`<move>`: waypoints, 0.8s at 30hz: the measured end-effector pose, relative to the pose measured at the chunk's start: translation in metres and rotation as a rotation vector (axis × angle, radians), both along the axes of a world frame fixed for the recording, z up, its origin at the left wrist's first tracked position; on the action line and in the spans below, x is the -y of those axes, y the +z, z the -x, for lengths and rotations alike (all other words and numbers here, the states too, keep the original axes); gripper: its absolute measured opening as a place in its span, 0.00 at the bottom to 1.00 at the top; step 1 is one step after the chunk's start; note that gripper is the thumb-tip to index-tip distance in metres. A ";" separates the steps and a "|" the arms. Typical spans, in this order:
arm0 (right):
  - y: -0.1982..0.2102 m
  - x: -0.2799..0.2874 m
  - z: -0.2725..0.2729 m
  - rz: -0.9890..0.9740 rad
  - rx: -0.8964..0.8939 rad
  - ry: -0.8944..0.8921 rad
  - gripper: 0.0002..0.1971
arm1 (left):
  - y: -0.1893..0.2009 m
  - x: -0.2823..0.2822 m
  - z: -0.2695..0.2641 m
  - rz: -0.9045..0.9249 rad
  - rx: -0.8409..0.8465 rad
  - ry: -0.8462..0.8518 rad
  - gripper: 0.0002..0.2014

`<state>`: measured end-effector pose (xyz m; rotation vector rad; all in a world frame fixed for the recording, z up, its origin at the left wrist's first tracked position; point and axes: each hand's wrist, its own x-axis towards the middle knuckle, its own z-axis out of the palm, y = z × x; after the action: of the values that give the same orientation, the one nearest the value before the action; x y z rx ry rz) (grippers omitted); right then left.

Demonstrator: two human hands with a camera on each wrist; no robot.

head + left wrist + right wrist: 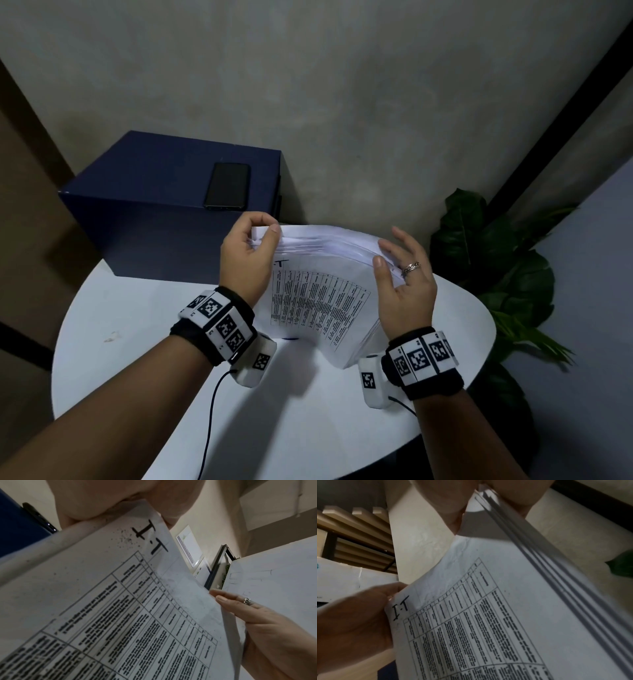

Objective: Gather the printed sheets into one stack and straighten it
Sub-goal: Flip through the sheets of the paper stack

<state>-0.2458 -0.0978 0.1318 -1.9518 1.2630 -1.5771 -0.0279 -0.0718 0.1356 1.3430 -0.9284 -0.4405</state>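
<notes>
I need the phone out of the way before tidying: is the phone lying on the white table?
No, the phone lies on top of the dark blue box, which stands at the back of the white table.

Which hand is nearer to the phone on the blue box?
Left. The left hand holds the stack of sheets at its top left corner, just below the phone; the right hand is on the stack's far right edge.

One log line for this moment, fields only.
stage: squaring | white printed paper stack: upright on round white table | left hand: gripping top corner | right hand: fingers straight against side edge
</notes>
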 end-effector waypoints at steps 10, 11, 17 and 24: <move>0.003 -0.006 -0.009 -0.207 0.392 -0.138 0.16 | 0.000 0.000 0.000 -0.003 0.099 -0.034 0.05; 0.005 -0.008 -0.010 -0.221 0.427 -0.126 0.17 | 0.000 0.001 0.001 -0.005 0.102 -0.037 0.05; 0.015 -0.004 -0.016 -0.268 0.310 -0.116 0.06 | -0.002 0.002 0.005 0.016 0.081 -0.053 0.04; 0.017 0.003 -0.018 -0.366 0.377 -0.239 0.07 | -0.016 -0.007 -0.021 -0.037 0.079 -0.380 0.41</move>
<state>-0.2281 -0.1005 0.1486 -1.2523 1.5272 -1.5866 -0.0066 -0.0646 0.1195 1.2240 -1.2533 -0.7012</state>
